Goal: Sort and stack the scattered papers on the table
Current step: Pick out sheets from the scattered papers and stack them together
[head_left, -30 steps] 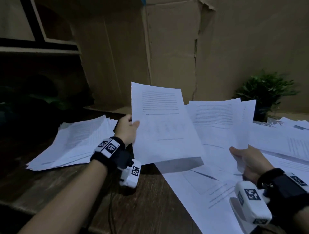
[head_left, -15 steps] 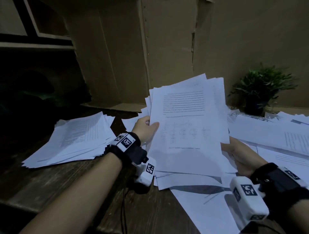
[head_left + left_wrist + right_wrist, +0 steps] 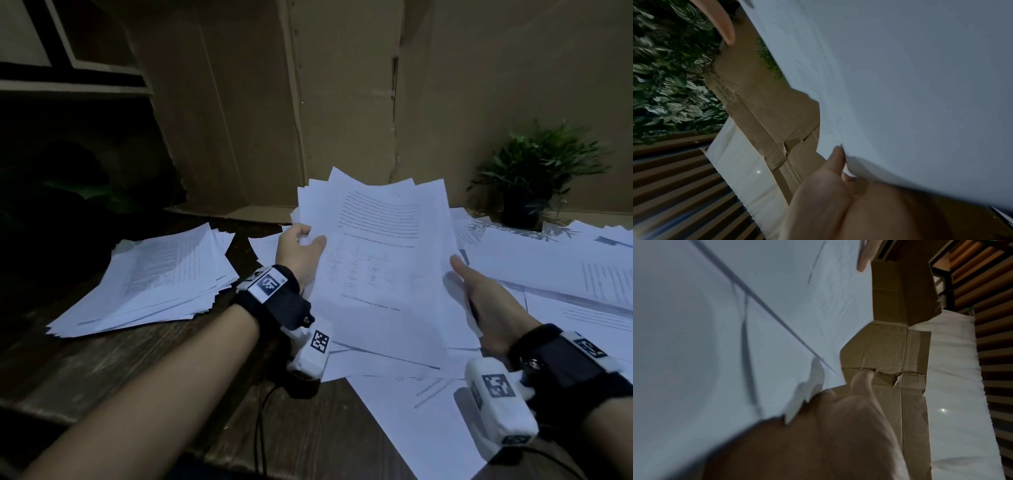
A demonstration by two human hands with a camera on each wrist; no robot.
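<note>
We hold a bundle of papers (image 3: pixel 380 260) up off the surface (image 3: pixel 178 387) between both hands, tilted toward us with the printed side facing up. The sheets are fanned unevenly, so several corners stick out along the top and left edges. Our left hand (image 3: pixel 297 253) grips the bundle's left edge, thumb lying across the top sheet and fingers curled behind it. Our right hand (image 3: pixel 486 301) clasps the right edge lower down, thumb on the front of the sheets; its fingers are hidden behind the paper. The two hands are apart, one on each side of the bundle.

From the left wrist we see the thumb (image 3: pixel 835 160) pressed against the pale sheet (image 3: pixel 910 97), and from the right wrist the thumb (image 3: pixel 861 382) at the edge of the sheets (image 3: pixel 735 321), both views blurred.

To the left, a loosely squared stack of papers (image 3: pixel 154 284) lies on the dark wooden surface. More loose sheets (image 3: pixel 561 274) are spread across the right side and beneath the held bundle. A small potted plant (image 3: pixel 531 174) stands at the back right, just beside those sheets. Brown cardboard (image 3: pixel 342 102) rises behind everything.
</note>
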